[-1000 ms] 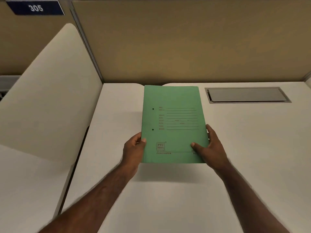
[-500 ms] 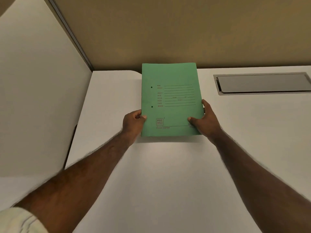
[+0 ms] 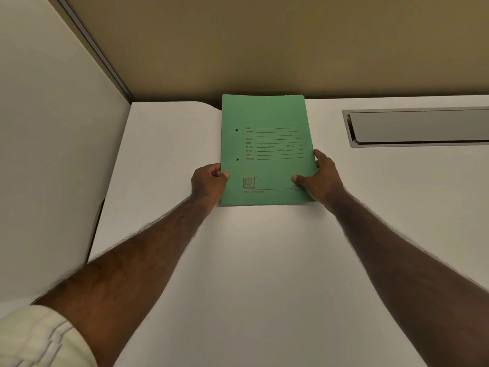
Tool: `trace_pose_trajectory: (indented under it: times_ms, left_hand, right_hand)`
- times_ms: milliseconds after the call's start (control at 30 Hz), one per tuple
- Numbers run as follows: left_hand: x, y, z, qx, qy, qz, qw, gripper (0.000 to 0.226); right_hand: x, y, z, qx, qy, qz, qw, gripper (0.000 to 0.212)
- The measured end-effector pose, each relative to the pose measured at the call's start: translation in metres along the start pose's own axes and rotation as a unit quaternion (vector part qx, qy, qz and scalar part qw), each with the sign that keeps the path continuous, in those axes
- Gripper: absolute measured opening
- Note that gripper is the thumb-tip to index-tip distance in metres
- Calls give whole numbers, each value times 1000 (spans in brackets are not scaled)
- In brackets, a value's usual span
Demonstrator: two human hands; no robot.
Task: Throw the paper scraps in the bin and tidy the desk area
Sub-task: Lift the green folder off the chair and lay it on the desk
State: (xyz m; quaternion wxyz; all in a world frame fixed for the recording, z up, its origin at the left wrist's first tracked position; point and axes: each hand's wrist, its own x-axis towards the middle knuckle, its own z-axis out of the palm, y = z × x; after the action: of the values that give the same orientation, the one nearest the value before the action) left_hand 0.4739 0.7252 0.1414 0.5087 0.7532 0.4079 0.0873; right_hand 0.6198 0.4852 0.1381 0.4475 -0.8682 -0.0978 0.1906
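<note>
Item: green file folder, closed, printed cover up, with red form lines, two punched holes along its left edge and a "PTC Filing System" mark near the bottom. Contents cannot be told; only the edges of its layers show at the top and bottom. Location: far middle of the white desk, its top edge against the tan partition; whether it lies flat or is slightly raised cannot be told.

Left hand: closed on the folder's lower left edge, thumb on the cover.

Right hand: closed on the lower right edge, thumb on the cover, fingers along the side.

Fixture: grey cable tray recessed in the desk, right of the folder, lid shut, contents hidden.

Left: white side panel.
</note>
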Motion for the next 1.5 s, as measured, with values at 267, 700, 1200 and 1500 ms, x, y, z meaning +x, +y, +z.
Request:
trace_pose_trajectory:
  times_ms: [267, 700, 1200, 1500]
  left_hand:
    - [7, -6, 6, 33, 44, 8, 998, 11]
    - [6, -13, 10, 89, 81, 43, 992, 10]
    - [-29, -31, -12, 121, 74, 102, 985, 33]
    - [-96, -50, -52, 95, 84, 144, 981, 44]
  right_hand:
    - [12, 7, 8, -60, 22, 41, 997, 87]
    - [8, 13, 13, -121, 63, 51, 989, 94]
    - [-41, 7, 4, -64, 69, 8, 996, 81]
    - [-123, -1, 12, -93, 29, 1, 995, 84]
